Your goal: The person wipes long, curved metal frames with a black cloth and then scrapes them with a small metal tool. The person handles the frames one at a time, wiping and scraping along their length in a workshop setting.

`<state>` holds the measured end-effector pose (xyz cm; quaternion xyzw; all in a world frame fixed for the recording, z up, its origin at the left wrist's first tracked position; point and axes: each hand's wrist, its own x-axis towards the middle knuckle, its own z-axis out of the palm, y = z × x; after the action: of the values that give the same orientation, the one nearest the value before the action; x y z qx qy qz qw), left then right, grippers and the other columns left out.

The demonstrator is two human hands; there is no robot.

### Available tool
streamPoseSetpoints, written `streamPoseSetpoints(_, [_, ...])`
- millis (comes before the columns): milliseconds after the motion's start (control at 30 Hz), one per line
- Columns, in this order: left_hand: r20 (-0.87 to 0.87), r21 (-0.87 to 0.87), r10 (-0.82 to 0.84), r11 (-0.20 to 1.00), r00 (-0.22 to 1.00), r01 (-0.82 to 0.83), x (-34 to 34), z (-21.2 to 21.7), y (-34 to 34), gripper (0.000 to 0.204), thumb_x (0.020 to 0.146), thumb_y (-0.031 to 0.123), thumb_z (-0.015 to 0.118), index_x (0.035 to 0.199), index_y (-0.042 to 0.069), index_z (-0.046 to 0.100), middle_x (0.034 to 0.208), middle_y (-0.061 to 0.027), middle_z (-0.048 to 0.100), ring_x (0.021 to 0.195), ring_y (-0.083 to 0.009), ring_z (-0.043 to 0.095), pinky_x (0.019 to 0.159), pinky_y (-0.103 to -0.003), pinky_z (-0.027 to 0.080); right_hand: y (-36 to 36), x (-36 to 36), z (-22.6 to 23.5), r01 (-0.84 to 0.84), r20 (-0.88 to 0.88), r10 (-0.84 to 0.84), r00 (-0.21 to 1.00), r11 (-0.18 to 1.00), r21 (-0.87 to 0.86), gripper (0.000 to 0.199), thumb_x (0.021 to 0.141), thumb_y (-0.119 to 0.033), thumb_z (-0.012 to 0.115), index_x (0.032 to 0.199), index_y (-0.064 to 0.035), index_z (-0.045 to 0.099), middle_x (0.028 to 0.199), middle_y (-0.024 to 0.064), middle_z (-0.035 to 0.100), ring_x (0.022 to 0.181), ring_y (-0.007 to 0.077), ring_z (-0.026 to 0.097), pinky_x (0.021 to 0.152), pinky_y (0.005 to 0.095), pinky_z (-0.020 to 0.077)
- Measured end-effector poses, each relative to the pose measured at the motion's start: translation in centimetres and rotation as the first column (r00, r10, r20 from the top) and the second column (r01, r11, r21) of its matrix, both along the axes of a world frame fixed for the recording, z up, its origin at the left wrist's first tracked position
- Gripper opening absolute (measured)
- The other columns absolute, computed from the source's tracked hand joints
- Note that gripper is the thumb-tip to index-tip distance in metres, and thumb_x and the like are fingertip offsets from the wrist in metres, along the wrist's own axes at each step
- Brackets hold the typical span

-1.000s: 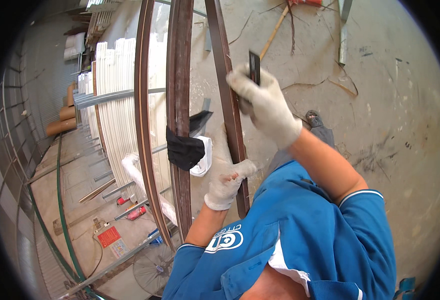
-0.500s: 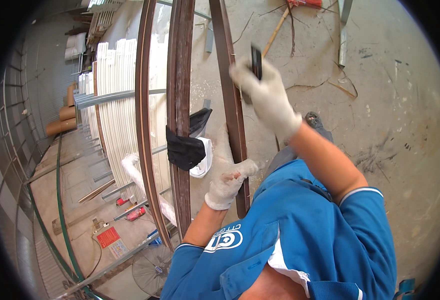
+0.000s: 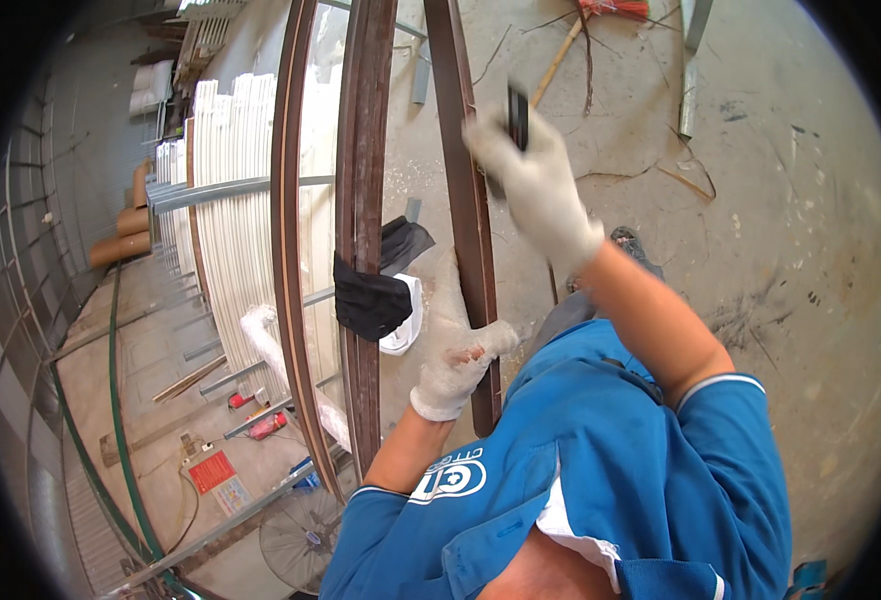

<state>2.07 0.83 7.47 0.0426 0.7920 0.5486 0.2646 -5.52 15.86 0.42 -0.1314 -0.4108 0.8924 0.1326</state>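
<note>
Centre: brown profile (image 3: 471, 225), left grip (image 3: 456, 352) clamped round it, apparently for steadiness; right grip (image 3: 544, 188) closed on black tool (image 3: 519, 120).

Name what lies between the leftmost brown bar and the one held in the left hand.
In the head view: the middle brown bar, black cloth over it, a white item beside the left hand.

A workshop: stacked white strips (image 3: 233, 225), metal bars (image 3: 211, 192), stained floor (image 3: 801, 220).

dark brown beam (image 3: 472, 245), black tool (image 3: 518, 118), off-white gloves (image 3: 546, 195), blue white-trimmed shirt (image 3: 621, 460)
</note>
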Motion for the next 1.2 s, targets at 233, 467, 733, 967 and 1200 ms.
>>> streamPoseSetpoints(233, [0.063,0.132,0.11,0.984,0.992,-0.118,0.3,-0.2,1.1,0.104,0.059,0.018,0.083,0.15,-0.004,0.037,0.131,-0.0112,0.053,0.118,-0.0201,0.053,0.102,-0.032,0.045,0.6,-0.4,-0.1,0.056,0.026,-0.061,0.998,0.983,0.172,0.018,0.1,-0.024,0.066,0.095,-0.0065,0.063,0.078,-0.0038,0.061,0.072,0.0037,0.054,0.065,0.0257,0.0465])
streamPoseSetpoints(467, [-0.02,0.01,0.045,0.999,0.999,-0.045,0.0,0.2,0.6,0.106,0.059,0.018,0.083,0.15,-0.007,0.036,0.133,-0.0139,0.054,0.12,-0.0229,0.055,0.105,-0.035,0.045,6.7,-7.6,-1.9,0.211,-0.111,-0.21,0.971,0.977,-0.003,0.024,0.102,-0.03,0.064,0.094,-0.0069,0.066,0.08,-0.0032,0.062,0.068,0.007,0.053,0.06,0.0248,0.0417])
streamPoseSetpoints(733, [-0.076,-0.092,0.012,0.996,0.997,-0.019,-0.5,-0.4,0.2,0.107,0.059,0.019,0.082,0.151,-0.006,0.034,0.137,-0.0161,0.053,0.124,-0.025,0.056,0.107,-0.037,0.045,4.4,-1.3,-3.3,0.0,-0.027,0.009,1.0,0.946,0.324,0.027,0.098,-0.028,0.071,0.108,-0.0031,0.075,0.091,0.0027,0.073,0.084,0.0084,0.063,0.079,0.027,0.0528])
streamPoseSetpoints(967, [-0.133,-0.141,0.006,0.99,0.991,-0.025,-0.5,-0.7,-0.5,0.107,0.059,0.02,0.083,0.151,-0.006,0.034,0.136,-0.0165,0.053,0.126,-0.0261,0.054,0.109,-0.037,0.043,5.5,-3.7,-1.6,0.227,-0.196,-0.126,0.972,0.707,0.67,0.017,0.095,-0.021,0.073,0.105,-0.0072,0.074,0.089,0.0029,0.073,0.077,0.0088,0.064,0.073,0.0261,0.0536])
streamPoseSetpoints(1200, [-0.195,-0.097,-0.015,0.995,0.981,-0.004,-0.7,-1.3,-1.1,0.107,0.06,0.019,0.084,0.151,-0.005,0.034,0.136,-0.0154,0.053,0.126,-0.0259,0.054,0.109,-0.038,0.044,8.3,-1.4,-0.8,0.178,-0.075,-0.161,0.984,0.92,0.349,0.011,0.099,-0.014,0.064,0.104,-0.0086,0.072,0.078,-0.0048,0.061,0.061,0.0025,0.046,0.055,0.0206,0.0372])
